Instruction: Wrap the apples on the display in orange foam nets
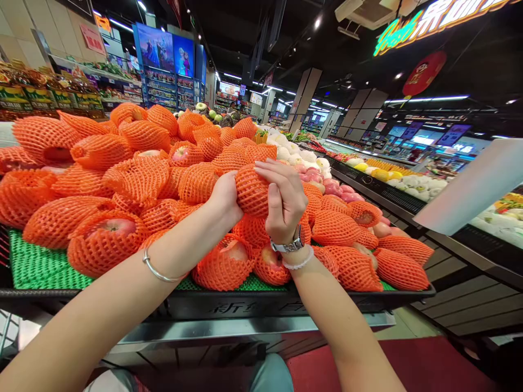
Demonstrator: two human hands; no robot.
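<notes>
Between my two hands is an apple in an orange foam net (250,191), raised just above the heap. My left hand (227,197) grips it from the left side, most of its fingers hidden behind the net. From the right, my right hand (287,197) curls its fingers over the top and side of the same apple. Around and below lie many more netted apples, such as one with red skin showing (108,231) at the front left and another (223,261) under my wrists.
The heap rests on a green mat (44,261) in a black display tray (245,306). Bare pink apples (314,175) and white-netted fruit (292,152) sit further back right. A white panel (469,185) juts in at right; bottles (49,92) stand at far left.
</notes>
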